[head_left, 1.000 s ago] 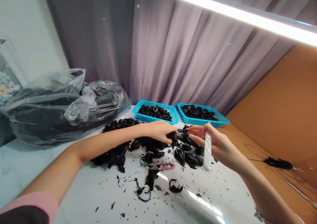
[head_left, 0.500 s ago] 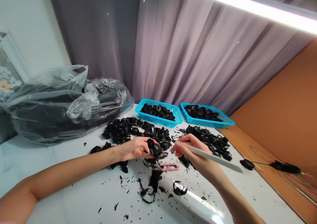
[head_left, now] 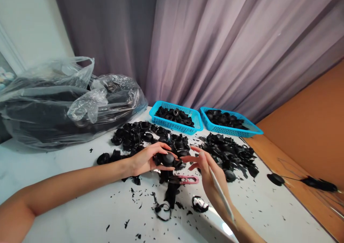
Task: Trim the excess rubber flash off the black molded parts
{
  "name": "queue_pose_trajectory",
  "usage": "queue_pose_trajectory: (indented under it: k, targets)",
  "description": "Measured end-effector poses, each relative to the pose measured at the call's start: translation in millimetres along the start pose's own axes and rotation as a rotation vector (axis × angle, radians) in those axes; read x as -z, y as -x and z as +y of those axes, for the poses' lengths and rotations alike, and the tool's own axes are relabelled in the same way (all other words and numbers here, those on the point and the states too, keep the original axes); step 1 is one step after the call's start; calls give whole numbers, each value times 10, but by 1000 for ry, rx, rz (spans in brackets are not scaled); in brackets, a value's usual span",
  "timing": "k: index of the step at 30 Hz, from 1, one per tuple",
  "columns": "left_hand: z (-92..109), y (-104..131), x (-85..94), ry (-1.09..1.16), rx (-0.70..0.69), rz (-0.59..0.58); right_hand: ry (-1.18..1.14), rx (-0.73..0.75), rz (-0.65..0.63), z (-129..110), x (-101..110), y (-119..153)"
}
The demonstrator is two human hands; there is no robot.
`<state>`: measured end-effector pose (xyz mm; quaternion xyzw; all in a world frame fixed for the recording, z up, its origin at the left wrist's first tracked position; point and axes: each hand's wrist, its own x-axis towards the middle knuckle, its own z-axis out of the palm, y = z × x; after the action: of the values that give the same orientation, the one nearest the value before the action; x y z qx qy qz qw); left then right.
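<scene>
My left hand [head_left: 150, 159] grips a black rubber part [head_left: 168, 159] with a smooth round cap, held just above the table. My right hand [head_left: 211, 168] is close to its right, fingers stretched toward the part, though contact is hard to tell. A long, thin, pale stick-like tool [head_left: 221, 194] is tucked between thumb and palm of that hand and slants back along the wrist; its working end is hidden. Pink-handled thread snips [head_left: 188, 179] lie below the hands, their tips among black scraps [head_left: 172, 194].
Heaps of black ribbed parts [head_left: 131, 135] and black rubber pieces [head_left: 231, 151] cover the table's back. Behind them stand a left blue basket [head_left: 199, 123] and a right blue basket [head_left: 254, 129], both holding black parts. A see-through plastic bag [head_left: 53, 110] bulges at left. Trimmings litter the white tabletop [head_left: 88, 214].
The black part has turned so its round cap faces me. My right hand's fingers have straightened toward it, and the pale tool has swung from pointing right to lying along the wrist. The view has tilted slightly.
</scene>
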<state>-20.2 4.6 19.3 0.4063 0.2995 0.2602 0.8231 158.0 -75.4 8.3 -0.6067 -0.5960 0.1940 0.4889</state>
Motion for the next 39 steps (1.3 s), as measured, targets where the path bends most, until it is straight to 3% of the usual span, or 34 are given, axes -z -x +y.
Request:
queue_pose_trajectory:
  k: [8,11,13,17,21,23,25,28,30,36,39]
  targets:
    - [-22,25,-55,-161,70,-48,173,454,-101,192,-153,17]
    - [5,16,-47,-274,79,-162,221,574,-105,238,-151,-9]
    - [58,25,-27,-486,61,-229,253,646,-115,222,-119,-42]
    - [212,58,10,-1071,-80,-238,348,788,-216,106,-46,-130]
    - [337,13,57,-1283,-171,-311,438,901,-349,11,-32,-244]
    - [371,-29,99,-1361,-232,-355,454,929,-408,-16,-36,-307]
    - [383,-59,141,-1479,-383,-386,455,927,-456,-50,-33,-363]
    - [367,-61,168,-1767,-708,-328,454,884,-496,-131,-8,-416]
    - [348,-44,149,-1929,-814,-288,444,872,-526,-193,11,-425]
    - [296,-26,84,-1997,-592,-367,409,889,-652,-267,-22,-368]
    - [250,-33,96,-2008,-657,-315,400,870,-683,-247,-65,-343]
